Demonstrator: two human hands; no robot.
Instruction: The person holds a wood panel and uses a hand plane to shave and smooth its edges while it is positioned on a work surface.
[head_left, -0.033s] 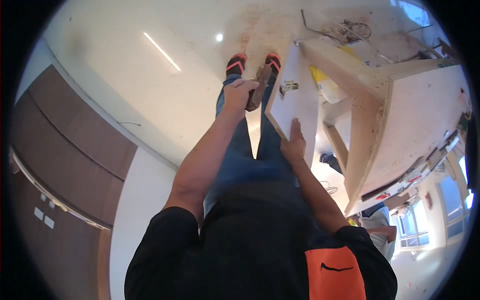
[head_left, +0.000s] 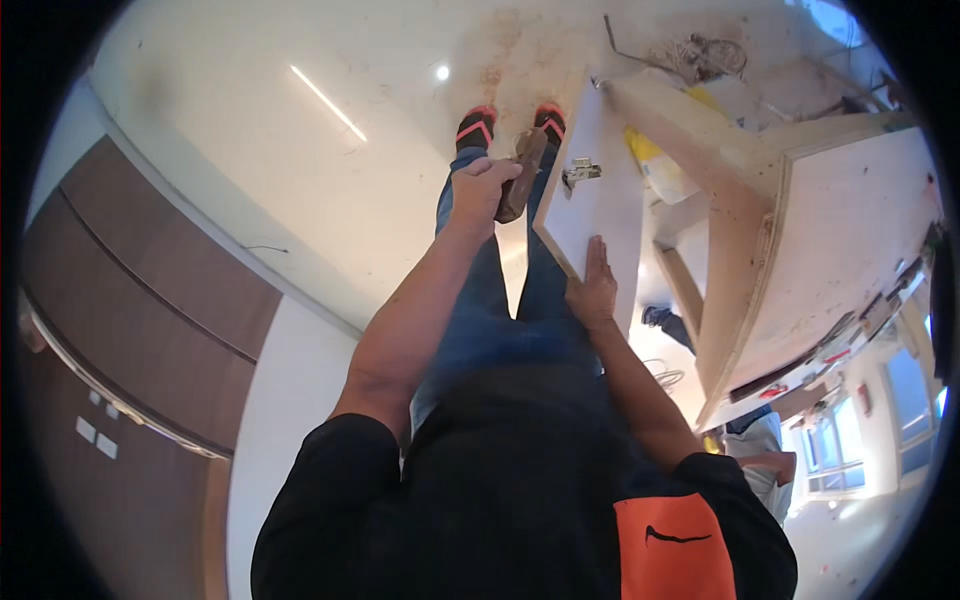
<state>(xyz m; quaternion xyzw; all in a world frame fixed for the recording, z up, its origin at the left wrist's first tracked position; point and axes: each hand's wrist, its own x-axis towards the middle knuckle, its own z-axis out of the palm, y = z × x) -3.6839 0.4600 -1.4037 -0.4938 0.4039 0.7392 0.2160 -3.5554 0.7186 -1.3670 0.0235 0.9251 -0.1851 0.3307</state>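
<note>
My left hand (head_left: 482, 190) is closed around a brown, block-shaped tool (head_left: 521, 180), which looks like a wooden hand plane. The tool is tilted upward beside the edge of a white cabinet door (head_left: 600, 210). My right hand (head_left: 593, 292) rests against the door's near part, fingers stretched flat along its white face; its thumb is not clearly seen. A metal hinge (head_left: 581, 173) is fixed to the door near its left edge. The door joins an open cabinet (head_left: 741, 170) on the right, near another small metal fitting (head_left: 596, 83).
A yellow-and-white bag (head_left: 660, 165) shows behind the cabinet frame. Tangled cord (head_left: 708, 57) lies on the floor (head_left: 330, 190) at the far right. Tools and scraps sit along the cabinet's right side. Another person (head_left: 760, 455) is at the lower right. Brown panels (head_left: 150, 290) line the left wall.
</note>
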